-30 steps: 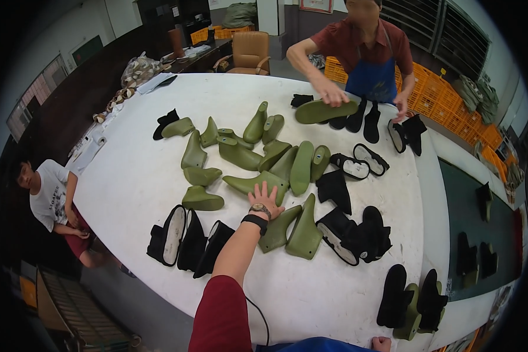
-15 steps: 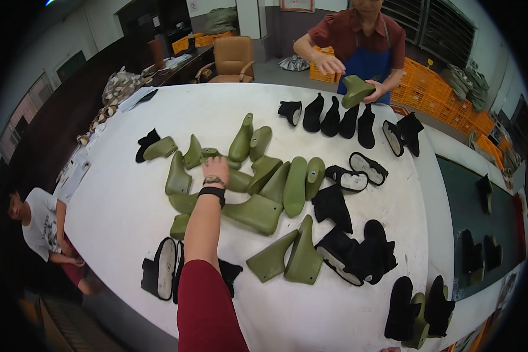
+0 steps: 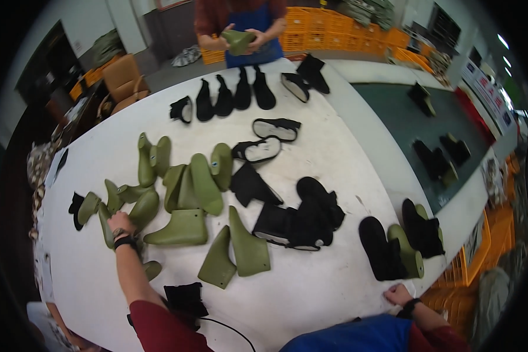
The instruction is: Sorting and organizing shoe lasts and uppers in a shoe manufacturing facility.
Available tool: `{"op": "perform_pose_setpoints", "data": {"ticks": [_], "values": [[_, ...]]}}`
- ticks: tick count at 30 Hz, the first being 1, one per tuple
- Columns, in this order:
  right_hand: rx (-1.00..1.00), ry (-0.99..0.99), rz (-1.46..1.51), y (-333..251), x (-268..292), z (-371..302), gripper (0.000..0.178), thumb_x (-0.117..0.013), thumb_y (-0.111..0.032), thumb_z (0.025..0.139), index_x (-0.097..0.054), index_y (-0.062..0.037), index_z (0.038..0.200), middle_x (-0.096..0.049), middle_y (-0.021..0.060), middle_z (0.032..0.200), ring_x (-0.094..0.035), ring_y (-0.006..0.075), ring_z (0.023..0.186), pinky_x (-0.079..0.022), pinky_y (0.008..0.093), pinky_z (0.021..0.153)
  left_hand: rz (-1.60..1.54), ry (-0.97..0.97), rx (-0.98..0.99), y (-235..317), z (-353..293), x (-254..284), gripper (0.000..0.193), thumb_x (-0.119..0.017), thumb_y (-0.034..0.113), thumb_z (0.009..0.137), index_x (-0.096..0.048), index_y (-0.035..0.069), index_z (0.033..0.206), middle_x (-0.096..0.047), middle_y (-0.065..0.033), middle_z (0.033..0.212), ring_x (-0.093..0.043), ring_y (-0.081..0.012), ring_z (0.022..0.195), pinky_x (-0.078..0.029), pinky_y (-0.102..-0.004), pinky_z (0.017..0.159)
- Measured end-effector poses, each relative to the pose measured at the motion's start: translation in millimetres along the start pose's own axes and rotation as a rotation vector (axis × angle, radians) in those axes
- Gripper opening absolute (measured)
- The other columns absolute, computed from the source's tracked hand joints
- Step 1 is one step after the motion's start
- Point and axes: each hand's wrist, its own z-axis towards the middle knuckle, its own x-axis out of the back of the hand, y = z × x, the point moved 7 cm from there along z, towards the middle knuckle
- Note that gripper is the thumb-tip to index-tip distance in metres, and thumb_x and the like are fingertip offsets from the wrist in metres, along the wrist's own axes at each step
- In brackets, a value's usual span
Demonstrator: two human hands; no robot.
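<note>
A: Olive-green boot (image 3: 107,226) at the far left of the white table (image 3: 311,293), slim and curved, lying on its side among other green boots.

B: Matte rubbery look, same olive as the rest. Just beside a larger green boot (image 3: 144,209) and near the green ankle boot (image 3: 179,229) lying flat with its opening toward the middle.

A: And the left hand (image 3: 120,224)?

B: Resting right on that slim boot, fingers curled over its upper edge, dark band at the wrist. Looks like a loose grasp around it, though hard to say how tightly closed; fingers partly hidden behind the hand itself.

A: Right hand (image 3: 398,293)?

B: Down at the near right edge of the table, closed into a loose fist, knuckles against the tabletop. Something small and pale under it, too unclear to name. Dark band on that wrist too.

A: Around the middle?

B: Two flat green boot pieces (image 3: 236,252) fanned out side by side, then a heap of black boots (image 3: 302,220) touching one another. Farther right, a black boot and a green one (image 3: 393,249) standing together near the edge.

A: Far side?

B: A row of black boots (image 3: 232,97) upright, and another person's hands clasped around a green boot (image 3: 239,41), well apart from everything near.
</note>
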Motion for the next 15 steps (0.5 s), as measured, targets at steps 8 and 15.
{"op": "perform_pose_setpoints", "data": {"ticks": [8,15], "values": [[0.141,-0.057,0.063,10.2,-2.9,1.0,0.033,-0.055,-0.024,0.077,-0.058,-0.0013,0.052,-0.053,0.0049,0.044,-0.051,0.0124,0.038,-0.042,0.0274,0.042,-0.339,0.538,-0.232,29.6,-146.0,180.6,0.032,-0.075,0.022,0.058,-0.057,0.001,0.075,-0.053,-0.0134,0.079,-0.054,-0.0309,0.076,-0.045,-0.0377,0.066],[0.592,-0.023,-0.349,-4.5,-12.6,-28.3,0.029,-0.054,-0.029,0.078,-0.063,-0.0041,0.065,-0.061,0.0101,0.061,-0.059,0.0264,0.056,-0.047,0.0361,0.056,-0.832,0.399,-0.409,122.4,-360.4,204.6,0.037,-0.076,0.028,0.058,-0.058,0.003,0.078,-0.053,-0.0118,0.072,-0.054,-0.031,0.067,-0.043,-0.0395,0.058]]}}
